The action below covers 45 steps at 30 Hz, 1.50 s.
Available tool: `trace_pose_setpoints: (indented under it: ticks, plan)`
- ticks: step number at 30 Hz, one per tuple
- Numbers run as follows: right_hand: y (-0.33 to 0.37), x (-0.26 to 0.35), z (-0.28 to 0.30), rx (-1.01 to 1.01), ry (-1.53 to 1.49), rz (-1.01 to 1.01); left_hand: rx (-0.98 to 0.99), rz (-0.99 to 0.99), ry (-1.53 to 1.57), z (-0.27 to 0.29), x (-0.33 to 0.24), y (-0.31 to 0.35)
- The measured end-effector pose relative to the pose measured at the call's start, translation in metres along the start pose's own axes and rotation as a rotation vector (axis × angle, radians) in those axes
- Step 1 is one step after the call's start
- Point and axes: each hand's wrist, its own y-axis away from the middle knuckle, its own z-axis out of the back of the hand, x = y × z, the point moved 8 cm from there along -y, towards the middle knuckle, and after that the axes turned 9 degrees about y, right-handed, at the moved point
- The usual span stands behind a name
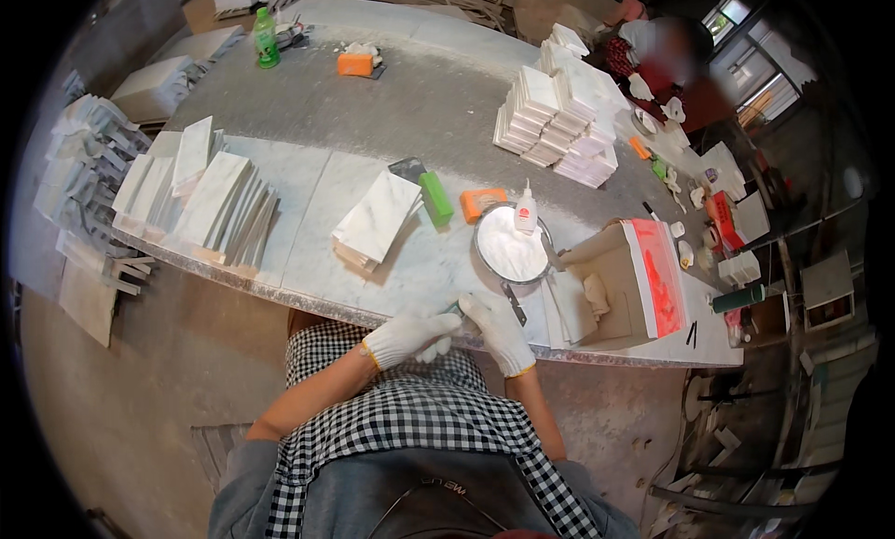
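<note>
Both my hands wear white knitted gloves and meet at the table's front edge. My left hand (410, 338) is closed, fingers curled and thumb pointing at the right hand. My right hand (497, 332) is closed too, its fingertips bent toward the left. Between them shows a small dark greenish piece (454, 309), mostly hidden, whose kind I cannot make out. Just beyond lies a short stack of white marble tiles (378, 214). Near my right hand are a dark-handled blade (514, 304) and a bowl of white powder (485, 259), with a white squeeze bottle (525, 213) in it.
A green block (435, 200) and an orange block (480, 203) sit behind the bowl. Marble tiles (219, 203) lean at the left; taller tile stacks (559, 110) stand far right. An open cardboard box (611, 292) is at right. Another person (643, 63) works across the table.
</note>
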Motion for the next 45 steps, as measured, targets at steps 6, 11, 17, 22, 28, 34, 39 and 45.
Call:
trace_pose_setpoints:
  ticks: [6,11,17,22,28,34,39,45]
  plan:
    - [0.000,0.011,0.001,0.010,0.032,0.068,0.024,-0.023,-0.063,0.006,-0.005,0.003]
    - [0.001,0.009,0.008,-0.011,0.187,0.069,0.056,0.011,-0.053,0.009,-0.003,0.006]
    - [-0.001,0.003,0.030,-0.086,0.143,0.072,0.087,-0.027,-0.104,0.014,-0.002,0.010]
    - [0.004,0.035,0.029,-0.166,0.241,0.054,0.076,-0.009,-0.086,0.026,0.011,0.002]
    - [-0.002,0.035,0.027,-0.140,0.147,0.014,0.054,0.013,0.024,0.034,0.017,0.006]
    - [-0.003,0.032,0.032,-0.091,0.152,0.021,0.058,-0.005,0.015,0.037,0.016,0.007]
    - [-0.004,0.041,0.038,-0.234,0.261,0.087,0.077,0.013,-0.011,0.034,0.014,0.008]
    - [0.009,0.073,0.027,-0.326,0.522,0.245,0.095,0.003,0.035,0.039,0.023,0.000]
